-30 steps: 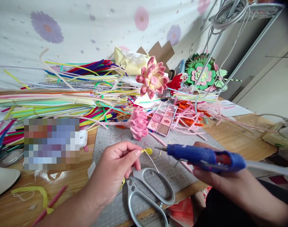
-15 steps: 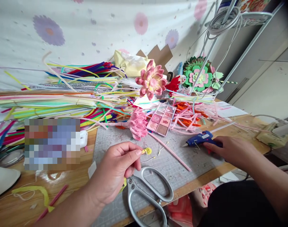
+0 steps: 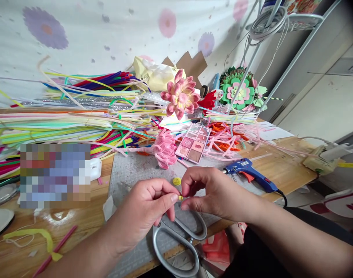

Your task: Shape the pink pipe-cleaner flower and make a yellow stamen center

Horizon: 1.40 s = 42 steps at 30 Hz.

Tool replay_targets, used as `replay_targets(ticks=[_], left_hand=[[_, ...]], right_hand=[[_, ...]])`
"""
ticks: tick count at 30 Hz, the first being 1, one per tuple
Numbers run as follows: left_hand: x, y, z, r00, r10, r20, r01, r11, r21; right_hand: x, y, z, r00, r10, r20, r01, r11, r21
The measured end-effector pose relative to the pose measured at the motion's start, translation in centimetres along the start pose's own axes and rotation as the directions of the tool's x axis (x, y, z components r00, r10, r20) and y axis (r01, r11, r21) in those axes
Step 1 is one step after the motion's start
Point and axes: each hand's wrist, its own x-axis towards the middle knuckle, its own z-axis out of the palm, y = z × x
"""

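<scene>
Low over the grey cutting mat [image 3: 121,168], my left hand [image 3: 153,200] pinches a small yellow piece [image 3: 180,197] between thumb and fingertips. My right hand [image 3: 208,191] is beside it, thumb and index finger curved around the other side of the piece with a small gap between them. Just behind the fingertips shows a round yellow coil [image 3: 176,181]. Silver-handled scissors [image 3: 176,239] lie below my hands, their blades hidden. A blue glue gun [image 3: 248,172] rests on its side to the right, beyond my right wrist.
Bundles of coloured pipe cleaners [image 3: 63,119] fill the back left. A pink fuzzy flower [image 3: 164,148], a makeup palette [image 3: 193,143] and an upright pink-yellow flower [image 3: 181,96] stand or lie mid-table. A white power strip [image 3: 318,158] sits at the right edge.
My right hand has let go of the glue gun, which now lies on the table, and has come over beside my left hand. The view has shifted slightly.
</scene>
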Motion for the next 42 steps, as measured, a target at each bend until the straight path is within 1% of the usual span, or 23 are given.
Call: replay_targets(ticks=[2,5,8,11,15,21,29,32,36,42], left_hand=[[-0.06,0.01,0.02,1.0,-0.01,0.01,0.01,1.0,0.005],[-0.09,0.03,0.05,1.0,-0.023,0.003,0.023,1.0,0.004],[-0.05,0.12,0.06,1.0,-0.028,-0.002,0.028,1.0,0.005],[-0.02,0.21,0.02,0.999,-0.03,0.017,0.03,1.0,-0.002],[-0.04,0.2,-0.01,0.999,-0.025,0.02,0.025,1.0,0.015],[-0.1,0.05,-0.03,1.0,-0.014,0.023,0.014,1.0,0.014],[-0.05,0.03,-0.06,1.0,0.003,0.015,-0.003,1.0,-0.024],[-0.04,-0.07,-0.1,1.0,0.005,0.013,-0.005,1.0,-0.022],[-0.04,-0.04,-0.21,1.0,-0.001,0.022,0.001,1.0,-0.01],[-0.09,-0.07,-0.27,0.999,0.007,0.048,-0.008,1.0,0.019]], right_hand=[[-0.02,0.17,-0.1,0.999,0.044,0.03,-0.045,0.998,0.049],[-0.08,0.23,-0.19,0.996,0.065,0.055,-0.07,0.993,0.099],[-0.09,0.31,-0.24,0.995,0.079,0.059,-0.086,0.988,0.127],[-0.09,0.5,-0.21,0.993,0.099,0.057,-0.106,0.985,0.134],[-0.05,0.65,-0.16,0.994,0.101,0.04,-0.105,0.986,0.132],[-0.08,0.68,-0.3,0.998,0.064,0.027,-0.067,0.99,0.126],[-0.06,0.77,-0.2,0.996,0.085,0.017,-0.086,0.977,0.195],[-0.02,0.84,-0.16,0.995,0.099,0.021,-0.101,0.962,0.254],[0.05,0.96,-0.13,0.99,0.137,0.044,-0.143,0.918,0.369],[0.05,1.06,0.29,0.986,0.155,0.067,-0.168,0.879,0.446]])
